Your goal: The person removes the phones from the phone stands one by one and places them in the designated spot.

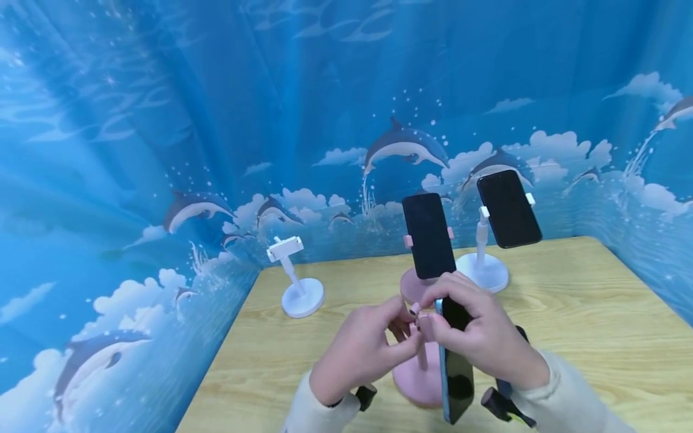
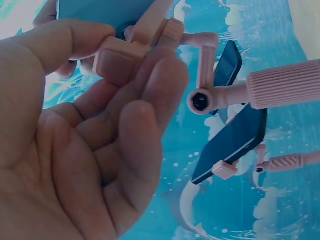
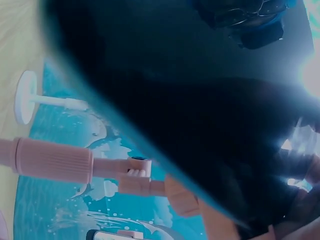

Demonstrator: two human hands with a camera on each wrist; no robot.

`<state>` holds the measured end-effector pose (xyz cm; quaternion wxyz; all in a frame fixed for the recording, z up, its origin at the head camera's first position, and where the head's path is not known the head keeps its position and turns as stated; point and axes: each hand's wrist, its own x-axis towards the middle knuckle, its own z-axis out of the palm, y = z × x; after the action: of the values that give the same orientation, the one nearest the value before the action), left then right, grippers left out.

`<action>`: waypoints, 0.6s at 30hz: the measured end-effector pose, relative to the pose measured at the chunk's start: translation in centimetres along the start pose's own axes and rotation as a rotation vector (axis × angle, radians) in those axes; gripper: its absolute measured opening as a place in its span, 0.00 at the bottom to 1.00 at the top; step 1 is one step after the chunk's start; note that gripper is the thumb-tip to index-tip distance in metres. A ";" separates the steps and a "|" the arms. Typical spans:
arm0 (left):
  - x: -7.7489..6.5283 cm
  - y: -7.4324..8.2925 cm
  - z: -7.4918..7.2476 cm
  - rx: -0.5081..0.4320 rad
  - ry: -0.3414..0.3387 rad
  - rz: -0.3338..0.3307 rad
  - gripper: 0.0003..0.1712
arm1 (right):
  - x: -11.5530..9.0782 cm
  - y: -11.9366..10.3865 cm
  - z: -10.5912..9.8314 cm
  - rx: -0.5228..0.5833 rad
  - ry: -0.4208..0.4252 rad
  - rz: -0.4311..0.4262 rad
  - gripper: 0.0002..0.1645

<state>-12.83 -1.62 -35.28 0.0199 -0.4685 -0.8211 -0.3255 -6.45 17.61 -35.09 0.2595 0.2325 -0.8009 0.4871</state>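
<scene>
Both of the person's hands met above a pink phone stand with a round base (image 1: 411,379), which stood on the light wood-grain surface (image 1: 590,319). The left hand (image 1: 363,337) pinched a small pink plastic clamp (image 2: 117,62) at the head of that stand, its fingers bent and nearly together. The right hand (image 1: 484,334) had its fingers curled about the upper part of a dark-screened phone with a pale blue edge (image 1: 460,385), its thumb and forefinger drawn in close to the clamp. The phone was held tilted and edge-on beside the stand's stem, its lower end hanging down past the base; whether the clamp gripped it could not be told.

Just behind stood a second pink stand (image 1: 412,287) holding a black phone (image 1: 429,236) upright with a slight lean. To its right, a white stand with a round base (image 1: 489,273) carried another black phone (image 1: 509,210), also tilted. Well apart on the left was a white stand with a bare holder (image 1: 304,299). A blue curtain printed with dolphins and clouds (image 1: 303,132) hung behind the surface.
</scene>
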 end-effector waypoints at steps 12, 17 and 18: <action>0.1 0.9 -0.2 0.091 0.017 -0.061 0.09 | 0.3 -0.3 0.8 0.076 0.023 -0.325 0.23; 0.0 0.9 -0.1 0.056 0.010 -0.072 0.09 | 0.7 -1.8 0.6 0.040 0.008 -0.411 0.22; 0.0 0.9 -0.1 0.058 0.007 -0.076 0.09 | 0.6 -1.9 0.5 0.036 0.005 -0.410 0.22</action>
<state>-12.18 -1.31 -34.77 0.0241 -0.4351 -0.8473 -0.3037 -5.83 16.26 -33.63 0.3510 0.3939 -0.7273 0.4389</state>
